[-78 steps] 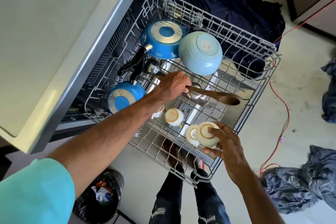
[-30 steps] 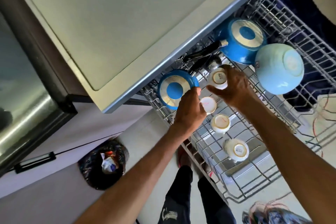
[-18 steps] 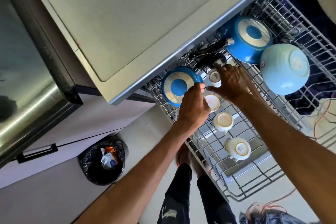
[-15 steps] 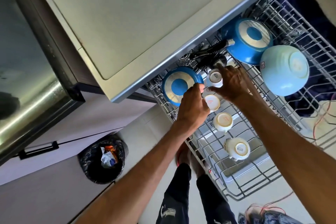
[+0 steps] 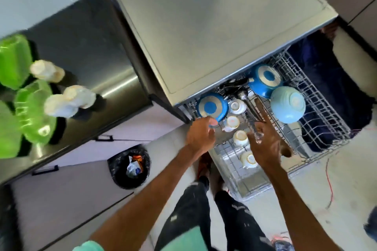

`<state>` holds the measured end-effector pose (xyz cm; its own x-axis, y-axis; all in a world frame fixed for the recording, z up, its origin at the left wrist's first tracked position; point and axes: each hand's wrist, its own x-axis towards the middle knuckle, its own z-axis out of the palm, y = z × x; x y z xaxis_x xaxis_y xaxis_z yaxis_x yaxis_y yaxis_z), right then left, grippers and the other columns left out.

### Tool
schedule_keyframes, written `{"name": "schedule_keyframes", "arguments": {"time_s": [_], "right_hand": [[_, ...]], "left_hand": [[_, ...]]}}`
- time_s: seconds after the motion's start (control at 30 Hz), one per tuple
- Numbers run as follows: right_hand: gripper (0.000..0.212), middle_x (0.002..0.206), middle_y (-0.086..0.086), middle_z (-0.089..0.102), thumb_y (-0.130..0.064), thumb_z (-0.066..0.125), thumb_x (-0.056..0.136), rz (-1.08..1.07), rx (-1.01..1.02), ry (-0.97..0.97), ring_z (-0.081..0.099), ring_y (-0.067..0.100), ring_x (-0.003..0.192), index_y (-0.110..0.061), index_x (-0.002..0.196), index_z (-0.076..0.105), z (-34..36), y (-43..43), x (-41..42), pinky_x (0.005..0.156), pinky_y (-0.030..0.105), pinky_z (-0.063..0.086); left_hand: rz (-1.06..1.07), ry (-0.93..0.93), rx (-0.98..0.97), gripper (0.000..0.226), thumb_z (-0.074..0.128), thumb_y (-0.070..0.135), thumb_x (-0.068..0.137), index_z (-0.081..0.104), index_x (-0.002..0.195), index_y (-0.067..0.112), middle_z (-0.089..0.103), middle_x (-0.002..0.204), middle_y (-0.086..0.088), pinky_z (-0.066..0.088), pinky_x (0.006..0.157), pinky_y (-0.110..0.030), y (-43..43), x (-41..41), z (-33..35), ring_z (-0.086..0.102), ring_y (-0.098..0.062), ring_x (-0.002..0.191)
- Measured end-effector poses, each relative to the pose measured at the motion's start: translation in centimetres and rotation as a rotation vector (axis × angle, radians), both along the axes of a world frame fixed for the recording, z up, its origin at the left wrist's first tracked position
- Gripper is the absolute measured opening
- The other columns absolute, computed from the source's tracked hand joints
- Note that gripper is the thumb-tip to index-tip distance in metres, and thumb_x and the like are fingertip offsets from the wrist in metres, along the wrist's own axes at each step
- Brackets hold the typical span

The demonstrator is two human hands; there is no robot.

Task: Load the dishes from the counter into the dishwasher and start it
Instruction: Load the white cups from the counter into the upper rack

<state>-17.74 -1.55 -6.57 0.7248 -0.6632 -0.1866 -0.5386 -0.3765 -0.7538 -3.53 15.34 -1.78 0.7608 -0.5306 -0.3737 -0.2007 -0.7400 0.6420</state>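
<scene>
The dishwasher's wire rack (image 5: 326, 112) is pulled out. It holds two blue pans (image 5: 212, 107) (image 5: 265, 79) bottom up, a pale blue bowl (image 5: 288, 104), several upturned white cups (image 5: 236, 106) in a row, a ladle (image 5: 242, 96) and a wooden spoon (image 5: 285, 151). My left hand (image 5: 201, 134) hovers at the rack's near corner beside the nearer blue pan, fingers loosely curled, holding nothing. My right hand (image 5: 263, 144) is above the row of cups with its fingers spread and empty, blurred by motion.
Left of the dishwasher's grey top (image 5: 204, 16), the steel counter (image 5: 91, 57) carries green plastic dishes (image 5: 34, 112) and white cups (image 5: 69, 100). A black-lined trash bin (image 5: 129, 166) stands on the floor by my legs. A red cable (image 5: 330, 179) runs along the floor at the right.
Both hands have drawn back from the cups and the blue pan toward me. My view has lifted and swung left, bringing the counter with green dishes and white cups into sight.
</scene>
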Motion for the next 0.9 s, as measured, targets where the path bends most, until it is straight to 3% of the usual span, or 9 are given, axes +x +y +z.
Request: {"name": "schedule_keyframes", "arguments": {"time_s": [0.1, 0.23, 0.33, 0.4, 0.5, 0.6, 0.67, 0.77, 0.9], "right_hand": [[0.064, 0.103, 0.015, 0.069, -0.055, 0.045, 0.086, -0.01, 0.006, -0.042, 0.061, 0.023, 0.088, -0.001, 0.113, 0.066, 5.7, 2.9, 0.9, 0.076, 0.023, 0.038], [0.04, 0.096, 0.003, 0.071, -0.037, 0.054, 0.088, 0.042, -0.032, -0.2, 0.064, 0.012, 0.079, -0.004, 0.104, 0.069, 10.5, 7.1, 4.1, 0.077, 0.007, 0.041], [0.029, 0.098, 0.001, 0.074, -0.03, 0.059, 0.088, 0.113, 0.055, -0.222, 0.069, 0.015, 0.083, -0.01, 0.107, 0.069, 13.5, 10.2, 8.4, 0.078, 0.027, 0.055], [0.019, 0.096, 0.002, 0.074, -0.013, 0.066, 0.087, 0.192, 0.054, -0.26, 0.07, 0.018, 0.083, -0.009, 0.106, 0.069, 15.1, 12.4, 11.7, 0.079, 0.025, 0.055], [0.021, 0.095, 0.0, 0.073, -0.006, 0.068, 0.089, 0.314, 0.043, -0.274, 0.068, 0.014, 0.08, -0.011, 0.109, 0.068, 17.6, 15.4, 16.5, 0.072, 0.002, 0.043], [0.02, 0.091, -0.001, 0.073, -0.009, 0.068, 0.091, 0.432, 0.011, -0.29, 0.068, 0.011, 0.078, -0.011, 0.111, 0.068, 19.0, 19.3, 21.1, 0.076, 0.012, 0.05], [0.024, 0.091, -0.001, 0.072, -0.01, 0.07, 0.089, 0.502, 0.035, -0.254, 0.067, 0.01, 0.078, -0.011, 0.113, 0.067, 19.6, 21.9, 23.9, 0.077, 0.022, 0.056], [0.044, 0.1, -0.002, 0.069, -0.016, 0.08, 0.079, 0.651, 0.063, -0.185, 0.066, 0.009, 0.087, -0.015, 0.12, 0.063, 19.4, 26.8, 28.5, 0.081, 0.023, 0.057], [0.089, 0.138, 0.006, 0.053, -0.033, 0.087, 0.065, 0.888, -0.054, -0.053, 0.049, 0.022, 0.127, -0.015, 0.142, 0.047, 17.4, 32.1, 33.6, 0.108, 0.031, 0.04]], "left_hand": [[0.041, 0.008, -0.024, 0.031, 0.052, 0.004, 0.087, 0.074, 0.107, 0.014, 0.076, 0.108, 0.001, 0.057, 0.093, -0.035, 3.2, -1.4, 5.2, 0.07, -0.012, 0.101], [0.102, -0.01, -0.055, 0.024, 0.055, 0.009, 0.094, 0.075, 0.104, 0.016, 0.076, 0.106, 0.002, 0.057, 0.09, -0.026, 7.9, -1.7, 9.8, 0.068, -0.005, 0.094], [0.196, -0.069, -0.074, 0.02, 0.059, 0.006, 0.092, 0.075, 0.101, 0.015, 0.075, 0.102, 0.006, 0.056, 0.078, -0.015, 11.9, 0.2, 12.2, 0.066, -0.002, 0.085], [0.254, -0.106, -0.091, 0.02, 0.06, 0.004, 0.092, 0.075, 0.099, 0.014, 0.074, 0.1, 0.005, 0.054, 0.072, -0.01, 14.5, 2.3, 13.9, 0.066, -0.003, 0.081], [0.345, -0.153, -0.124, 0.02, 0.061, 0.007, 0.092, 0.075, 0.1, 0.017, 0.075, 0.099, 0.008, 0.055, 0.079, -0.014, 18.3, 6.3, 15.5, 0.068, -0.004, 0.087], [0.447, -0.195, -0.174, 0.02, 0.061, 0.009, 0.089, 0.074, 0.096, 0.023, 0.075, 0.093, 0.013, 0.059, 0.084, -0.03, 23.0, 10.8, 16.2, 0.07, -0.001, 0.085], [0.49, -0.242, -0.189, 0.02, 0.06, 0.009, 0.088, 0.072, 0.093, 0.024, 0.075, 0.092, 0.013, 0.06, 0.082, -0.033, 25.8, 13.3, 16.8, 0.07, -0.001, 0.082], [0.577, -0.348, -0.19, 0.021, 0.059, 0.011, 0.083, 0.07, 0.093, 0.026, 0.074, 0.092, 0.011, 0.058, 0.075, -0.036, 31.1, 17.1, 16.5, 0.069, -0.005, 0.081], [0.605, -0.424, -0.091, 0.038, 0.07, 0.019, 0.079, 0.062, 0.116, 0.019, 0.069, 0.112, 0.003, 0.053, 0.09, -0.04, 36.8, 20.3, 15.4, 0.063, -0.019, 0.098]]}}
